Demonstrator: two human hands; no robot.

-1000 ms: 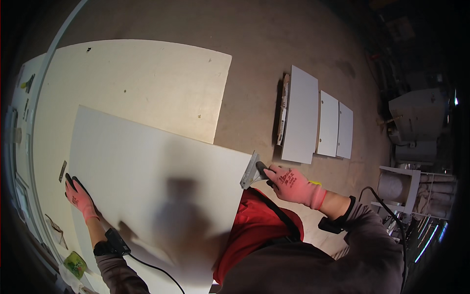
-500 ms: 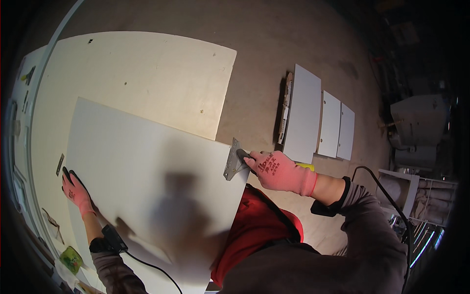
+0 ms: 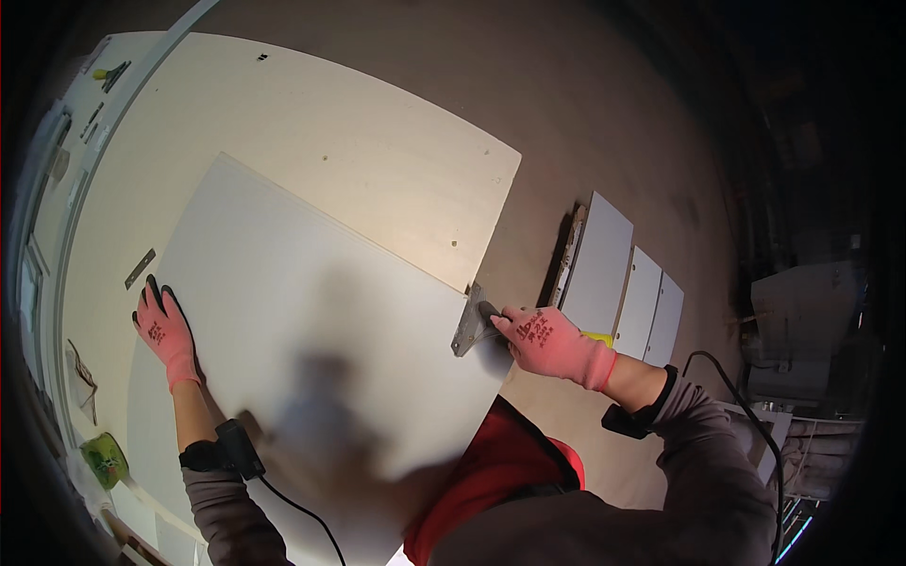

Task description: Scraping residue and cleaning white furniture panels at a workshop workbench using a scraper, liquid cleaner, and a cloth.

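Observation:
A white panel (image 3: 274, 255) lies flat on a larger cream board (image 3: 377, 104). My left hand (image 3: 167, 335), in a pink glove with dark fingertips, rests on the panel's left edge with its fingers stretched out. My right hand (image 3: 557, 347), gloved alike, is closed round a putty knife (image 3: 469, 321). The knife's wide grey metal blade is at the panel's right edge, near its far right corner; whether it touches the surface I cannot tell. A yellow end shows behind my right fist, while the rest of the handle is hidden in it.
A small perforated metal strip (image 3: 140, 270) lies beyond my left fingertips. Another scraper (image 3: 115, 75) is at the far left, past a long pale rail (image 3: 104, 141). A green-yellow package (image 3: 104, 460) sits at the near left. White panels (image 3: 596, 257) lie on the right, above the floor.
The whole view has turned, so the boards appear rotated clockwise. My right hand keeps the putty knife near the same panel corner, its blade slightly re-angled. The left hand stays by the left edge.

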